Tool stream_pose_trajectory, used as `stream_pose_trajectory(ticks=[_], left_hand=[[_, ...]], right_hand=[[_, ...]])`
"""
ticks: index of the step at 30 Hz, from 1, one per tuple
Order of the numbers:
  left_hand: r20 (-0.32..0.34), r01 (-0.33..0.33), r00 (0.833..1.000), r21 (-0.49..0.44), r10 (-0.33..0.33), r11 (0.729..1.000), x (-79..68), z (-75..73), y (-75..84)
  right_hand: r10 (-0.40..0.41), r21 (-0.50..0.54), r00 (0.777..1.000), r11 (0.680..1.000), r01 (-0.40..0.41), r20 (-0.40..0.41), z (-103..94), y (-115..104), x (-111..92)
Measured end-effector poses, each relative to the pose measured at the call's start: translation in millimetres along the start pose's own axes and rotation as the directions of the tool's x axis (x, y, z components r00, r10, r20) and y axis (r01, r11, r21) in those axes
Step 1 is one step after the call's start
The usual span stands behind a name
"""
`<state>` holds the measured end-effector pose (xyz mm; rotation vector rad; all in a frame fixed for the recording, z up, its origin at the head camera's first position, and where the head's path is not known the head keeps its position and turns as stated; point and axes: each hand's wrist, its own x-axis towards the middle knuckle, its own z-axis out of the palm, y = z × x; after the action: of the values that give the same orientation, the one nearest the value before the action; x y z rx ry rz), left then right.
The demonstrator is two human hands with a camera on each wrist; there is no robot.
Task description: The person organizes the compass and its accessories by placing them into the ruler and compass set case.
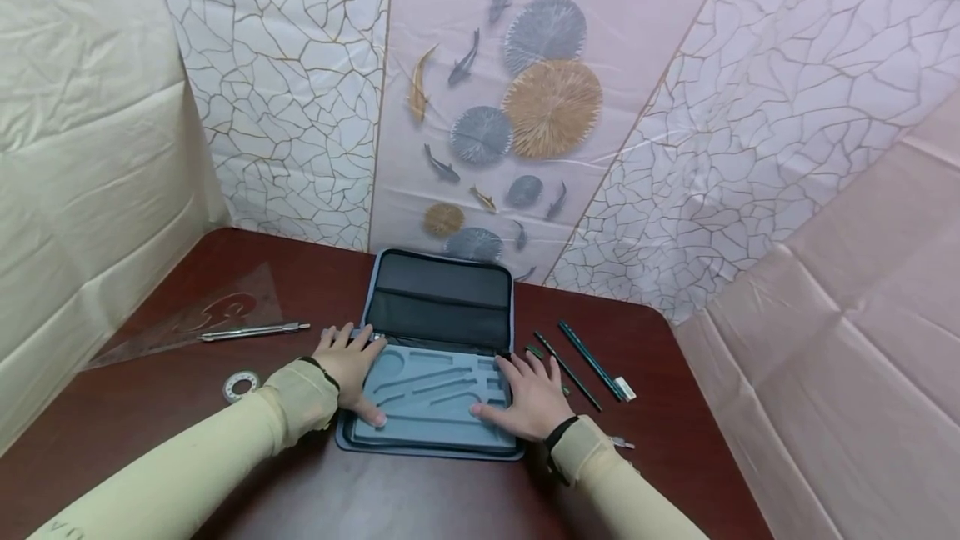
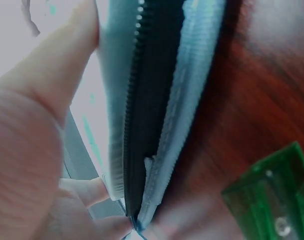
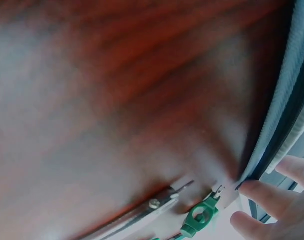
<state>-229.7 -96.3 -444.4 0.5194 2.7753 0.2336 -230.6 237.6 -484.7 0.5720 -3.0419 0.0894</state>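
Observation:
An unfolded zip case lies on the table, its dark pocketed lid tilted up at the back. A blue-grey moulded tray with shaped hollows fills its base. My left hand rests on the tray's left side, fingers spread and thumb on its front. My right hand lies on the right side, fingers pointing away and thumb over the tray. In the left wrist view, a thumb presses beside the zip edge. In the right wrist view, fingertips touch near the case's edge.
Left of the case are a metal compass, a clear set square and a white ring-shaped thing. To the right lie green pencils, an eraser and a green sharpener. A small metal piece sits near the right wrist.

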Motion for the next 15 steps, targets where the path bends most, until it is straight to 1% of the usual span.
stream_pose_trajectory(ticks=[2,9,12,15], left_hand=[[0.004,-0.002,1.0,-0.004,0.002,1.0,0.8,-1.8,1.7],[-0.003,-0.004,1.0,0.0,0.004,1.0,8.3,6.5,-1.5],[-0.005,-0.016,1.0,-0.021,0.015,1.0,9.5,7.9,-3.2],[0.001,-0.018,1.0,-0.039,0.018,0.999,7.5,6.0,-4.2]], right_hand=[[-0.002,0.0,1.0,1.0,0.002,-0.002,-1.0,1.0,1.5],[-0.005,0.049,1.0,0.999,0.005,-0.004,0.5,4.8,1.6],[0.001,0.058,1.0,0.998,-0.001,-0.006,2.1,4.5,0.9],[-0.007,0.062,1.0,0.998,0.008,-0.006,1.9,3.4,1.5]])
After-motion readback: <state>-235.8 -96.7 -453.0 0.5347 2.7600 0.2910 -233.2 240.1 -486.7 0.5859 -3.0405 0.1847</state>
